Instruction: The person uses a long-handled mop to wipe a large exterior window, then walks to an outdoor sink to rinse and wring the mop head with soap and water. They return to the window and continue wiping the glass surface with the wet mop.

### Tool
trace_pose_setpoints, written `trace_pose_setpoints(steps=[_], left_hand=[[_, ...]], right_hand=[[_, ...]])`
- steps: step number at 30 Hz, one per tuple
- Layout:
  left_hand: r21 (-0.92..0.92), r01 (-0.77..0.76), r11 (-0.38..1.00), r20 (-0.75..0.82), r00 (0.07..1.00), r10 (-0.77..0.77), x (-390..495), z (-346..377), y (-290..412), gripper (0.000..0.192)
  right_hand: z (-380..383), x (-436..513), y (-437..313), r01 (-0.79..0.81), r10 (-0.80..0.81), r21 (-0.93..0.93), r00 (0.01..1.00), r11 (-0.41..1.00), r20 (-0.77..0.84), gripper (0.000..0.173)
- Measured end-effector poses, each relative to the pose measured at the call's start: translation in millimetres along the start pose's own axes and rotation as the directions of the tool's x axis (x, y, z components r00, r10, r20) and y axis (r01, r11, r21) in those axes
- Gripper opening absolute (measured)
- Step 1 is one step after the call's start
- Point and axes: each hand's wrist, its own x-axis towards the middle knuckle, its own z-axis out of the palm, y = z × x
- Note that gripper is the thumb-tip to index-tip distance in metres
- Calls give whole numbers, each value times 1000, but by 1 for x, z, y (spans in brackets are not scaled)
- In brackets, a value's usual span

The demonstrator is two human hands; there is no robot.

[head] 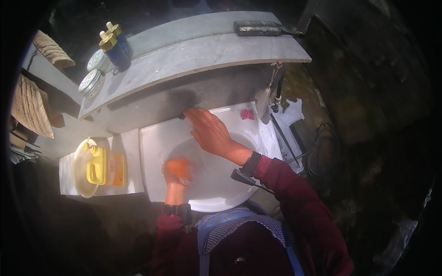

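A white washbasin (221, 172) stands before me. My left hand (174, 172) is low in its left side, closed around an orange item (179, 168) with a pale, mesh-like edge; what it is exactly cannot be told. My right hand (210, 132) reaches over the back of the basin, palm down, at the dark tap (182, 116), which it largely hides. Its fingers look extended, and whether they grip the tap is not clear. A small pink cloth or sponge (247, 114) lies on the basin's back right corner.
Left of the basin, a yellow jug (98, 165) lies on a round tray (80, 172). The stone shelf (193, 55) above holds blue bottles (117, 55), round tins (90, 82) and a dark cylindrical object (259, 29). Towels (29, 103) hang at left; a black hose (319, 148) coils at right.
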Motion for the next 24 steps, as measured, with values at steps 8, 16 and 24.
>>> trace_pose_setpoints(steps=[8, 16, 24], left_hand=[[-974, 218, 57, 203, 959, -199, -27, -6, 61, 37], [-930, 184, 319, 25, 895, -446, -18, 11, 99, 41], [-759, 454, 467, 352, 889, -292, -37, 28, 128, 54]], right_hand=[[12, 1, 5, 161, -128, -141, 967, 977, 219, 66], [-5, -75, -22, -236, 93, 466, 947, 853, 309, 73], [-9, -110, -5, -437, 558, 659, 829, 612, 32, 53]])
